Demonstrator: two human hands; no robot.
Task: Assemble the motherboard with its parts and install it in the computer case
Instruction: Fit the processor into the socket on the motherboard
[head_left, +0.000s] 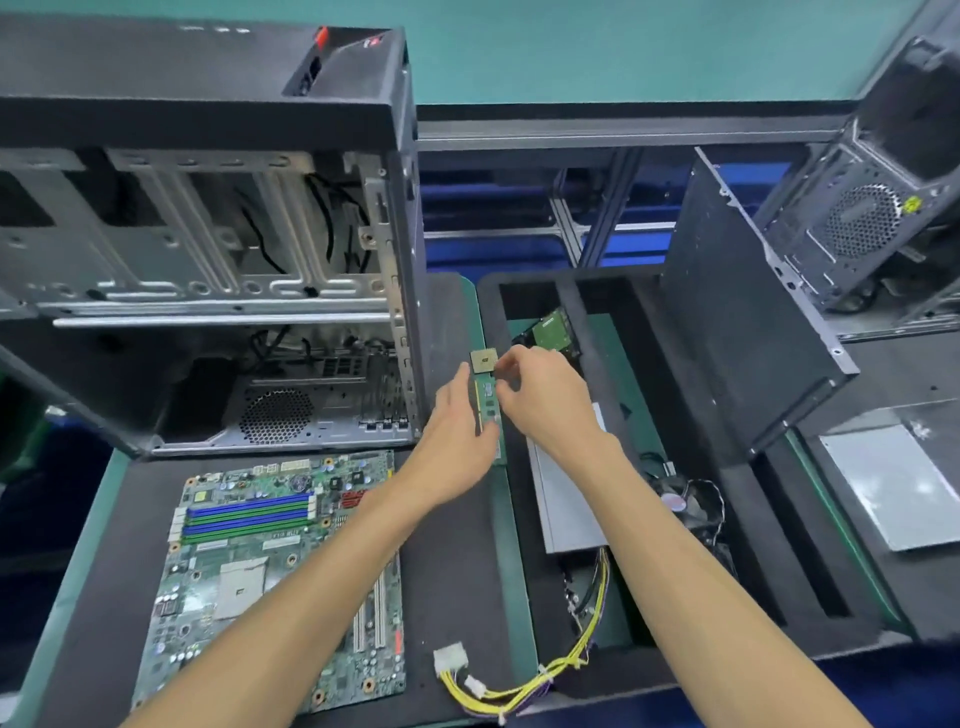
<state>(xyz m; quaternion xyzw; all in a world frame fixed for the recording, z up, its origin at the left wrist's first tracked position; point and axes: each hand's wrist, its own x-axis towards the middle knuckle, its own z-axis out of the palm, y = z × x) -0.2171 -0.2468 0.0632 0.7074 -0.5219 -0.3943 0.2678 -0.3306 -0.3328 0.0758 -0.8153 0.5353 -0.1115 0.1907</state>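
The step in hand looks like gathering parts: both hands meet above the gap between the black foam mat and the parts tray (488, 291), just right of the open computer case (208, 260). The left hand (457, 441) grips a green RAM stick (487, 410) along its lower half, fingers curled round its edge, the stick pointing away from the person. The right hand (540, 395) pinches a square CPU chip (483, 359) at its right edge, holding it just above the top end of the stick; whether chip and stick touch I cannot tell.

The motherboard (270, 571) lies flat on the mat on the desk (67, 571), in front of the case, its CPU socket (240, 592) bare and its blue and green memory slots (249, 517) unfilled. Nothing is mounted yet, so the task seems near its start.

The next move probably calls for bringing the chip down and left to the socket, matching its corner mark, and lowering it flat without force; bent pins are the risk. The stick can wait in the left hand.
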